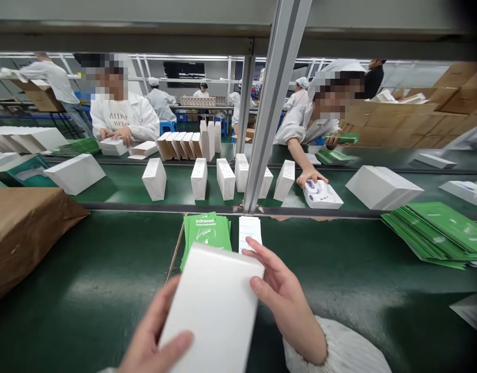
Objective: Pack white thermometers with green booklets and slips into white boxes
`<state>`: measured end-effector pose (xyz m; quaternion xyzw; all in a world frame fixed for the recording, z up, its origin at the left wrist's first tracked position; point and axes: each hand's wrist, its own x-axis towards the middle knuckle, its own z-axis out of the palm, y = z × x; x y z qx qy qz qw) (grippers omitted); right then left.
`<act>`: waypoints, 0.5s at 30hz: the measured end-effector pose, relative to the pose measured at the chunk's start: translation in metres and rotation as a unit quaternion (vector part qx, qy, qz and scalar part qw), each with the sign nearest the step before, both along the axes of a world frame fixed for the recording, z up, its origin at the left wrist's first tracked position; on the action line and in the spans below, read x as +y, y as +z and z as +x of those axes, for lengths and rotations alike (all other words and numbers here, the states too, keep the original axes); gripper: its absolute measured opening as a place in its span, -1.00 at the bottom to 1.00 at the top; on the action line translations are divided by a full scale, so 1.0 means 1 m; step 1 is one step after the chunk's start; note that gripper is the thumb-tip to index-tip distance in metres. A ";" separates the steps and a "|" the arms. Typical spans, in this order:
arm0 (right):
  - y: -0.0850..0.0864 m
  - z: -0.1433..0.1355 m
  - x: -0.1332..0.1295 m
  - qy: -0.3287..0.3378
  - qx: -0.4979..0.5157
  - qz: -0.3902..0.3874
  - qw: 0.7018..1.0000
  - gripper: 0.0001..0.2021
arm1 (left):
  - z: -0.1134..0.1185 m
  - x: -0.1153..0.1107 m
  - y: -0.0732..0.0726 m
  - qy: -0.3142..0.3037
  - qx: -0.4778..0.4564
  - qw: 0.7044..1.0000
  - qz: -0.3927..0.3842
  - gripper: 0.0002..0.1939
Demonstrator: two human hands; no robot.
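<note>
Carton, plain white: located at centre, at the near edge of the view, raised above the green counter and tilted, with its narrow end directed toward 12 o'clock.

Left hand: at 7 o'clock, clamps the carton between a thumb laid on the broad face and fingers around the side. Right hand: at 2 o'clock, thumb at the upper side edge, fingers loosely spread past the corner. Whether it carries any weight cannot be told.

Current step, as judged: two-handed handling of the carton, with the left hand as main support. Whether its end is fully closed cannot be told. A change of position calls for a steady left grip, a firmer right-hand hold and clearance over the printed matter ahead.

Beyond the carton, at 12 o'clock: green booklets, marked "Infrared Thermometer". At 1 o'clock, just beside them: white leaflets, near the right fingertips. Between 9 and 10 o'clock: brown package. Between 2 and 3 o'clock: green stack.

Farther out, from 11 to 1 o'clock: upright white boxes, spaced apart, some partly behind a metal post. At 1 o'clock, a co-worker rests one hand on a white tray; at 11 o'clock, another co-worker handles a white box.
</note>
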<state>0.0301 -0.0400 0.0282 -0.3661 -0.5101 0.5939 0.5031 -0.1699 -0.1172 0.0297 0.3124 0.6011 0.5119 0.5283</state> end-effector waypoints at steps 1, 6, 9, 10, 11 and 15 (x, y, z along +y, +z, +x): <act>0.003 -0.002 0.005 0.004 0.014 0.001 1.000 -0.60 | -0.016 0.014 0.010 0.015 0.075 0.997 0.025 -0.28; 0.007 0.013 0.019 -0.055 -0.010 -0.011 0.998 -0.76 | -0.107 0.135 0.064 0.061 0.545 0.829 0.111 -0.33; 0.002 0.025 0.024 -0.074 -0.052 -0.036 0.995 -0.83 | -0.141 0.220 0.075 0.075 0.621 0.776 0.084 -0.27; 0.000 0.028 0.027 -0.074 -0.069 -0.036 0.994 -0.83 | -0.147 0.244 0.072 0.077 0.631 0.769 0.069 -0.26; -0.002 0.030 0.031 -0.072 -0.089 -0.030 0.993 -0.83 | -0.151 0.266 0.067 0.075 0.641 0.762 0.055 -0.27; -0.021 0.028 0.062 -0.061 -0.214 0.032 0.975 -0.80 | -0.156 0.323 0.036 0.050 0.661 0.749 0.006 -0.42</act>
